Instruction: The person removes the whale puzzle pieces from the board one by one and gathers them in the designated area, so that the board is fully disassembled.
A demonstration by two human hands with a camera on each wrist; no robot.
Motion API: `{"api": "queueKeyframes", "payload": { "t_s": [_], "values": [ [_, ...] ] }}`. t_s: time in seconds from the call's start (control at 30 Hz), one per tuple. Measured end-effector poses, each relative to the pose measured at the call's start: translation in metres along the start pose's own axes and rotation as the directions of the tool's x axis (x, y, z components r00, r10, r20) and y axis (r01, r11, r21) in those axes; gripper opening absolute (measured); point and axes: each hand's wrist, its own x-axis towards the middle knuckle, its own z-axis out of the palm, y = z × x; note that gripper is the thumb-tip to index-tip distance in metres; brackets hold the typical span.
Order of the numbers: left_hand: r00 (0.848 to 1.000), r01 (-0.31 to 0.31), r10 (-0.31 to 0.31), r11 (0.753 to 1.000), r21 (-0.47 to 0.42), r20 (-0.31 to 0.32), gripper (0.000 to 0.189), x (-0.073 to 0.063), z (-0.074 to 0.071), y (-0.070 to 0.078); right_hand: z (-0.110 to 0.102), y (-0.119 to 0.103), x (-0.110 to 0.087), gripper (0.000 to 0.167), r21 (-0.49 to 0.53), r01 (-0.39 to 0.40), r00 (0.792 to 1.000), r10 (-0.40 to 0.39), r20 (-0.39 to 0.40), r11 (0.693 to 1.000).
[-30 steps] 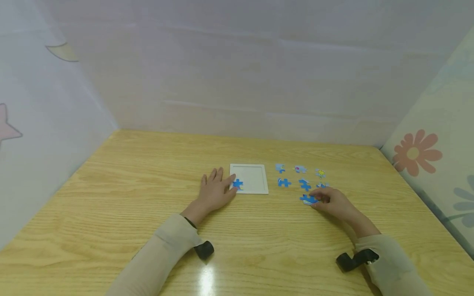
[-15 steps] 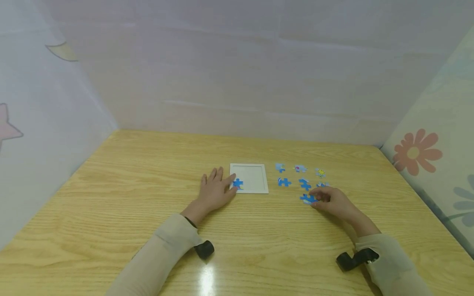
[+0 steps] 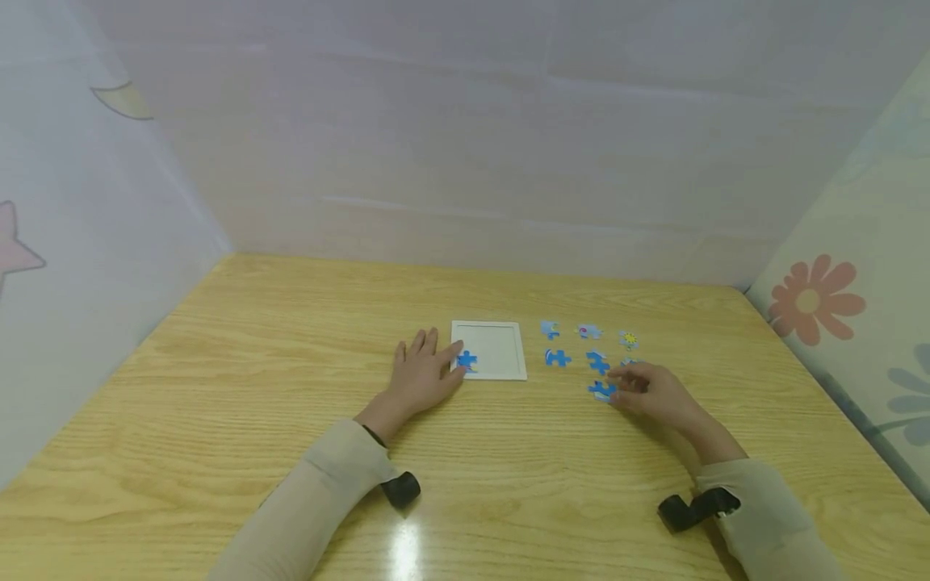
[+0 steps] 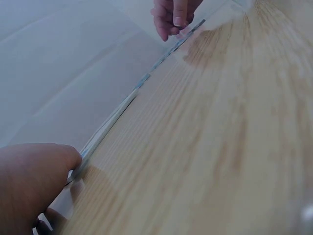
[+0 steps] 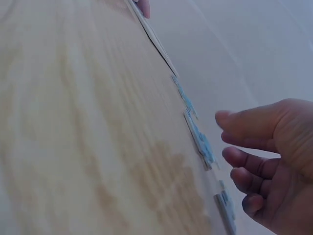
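Note:
My left hand (image 3: 421, 379) lies with spread, straight fingers on the table at the left side of a white puzzle frame (image 3: 488, 324). Its index finger and thumb touch the frame's left edge, beside a blue jigsaw piece (image 3: 467, 360) set in the lower-left corner. My right hand (image 3: 657, 394) hovers at the lower right of the loose pieces, fingertips right by a blue jigsaw piece (image 3: 601, 390) lying on the table. In the right wrist view the thumb and fingers of my right hand (image 5: 288, 152) are loosely bent with a gap between them.
Several more jigsaw pieces lie right of the frame, among them a blue striped one (image 3: 558, 357), a blue one (image 3: 599, 361) and one with a yellow flower (image 3: 629, 339). Another is partly hidden behind the right hand. Cloth walls (image 3: 465, 161) stand around the wooden table (image 3: 508, 484).
My right hand has drawn slightly away from the lower blue jigsaw piece, so more of the table shows between its fingers. My left hand and the frame have stayed in place.

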Motion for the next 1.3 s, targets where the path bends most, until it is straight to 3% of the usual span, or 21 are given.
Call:
{"api": "queueKeyframes", "payload": {
  "t_s": [0.5,0.9,1.3],
  "values": [
    [0.999,0.004,-0.005,1.0,0.008,0.034,0.056,0.0,-0.003,0.0,0.002,-0.061,0.026,0.034,0.027,0.108,0.994,-0.108,0.007,0.994],
    [0.999,0.012,-0.014,0.999,0.04,0.033,0.074,0.002,-0.002,-0.002,0.031,-0.079,0.059,0.033,0.088,0.174,0.982,-0.18,0.056,0.981],
    [0.998,0.022,-0.025,0.997,0.075,0.05,0.079,0.003,-0.004,-0.003,0.068,-0.097,0.089,0.036,0.129,0.105,0.986,-0.12,0.118,0.986]
  ]
}}
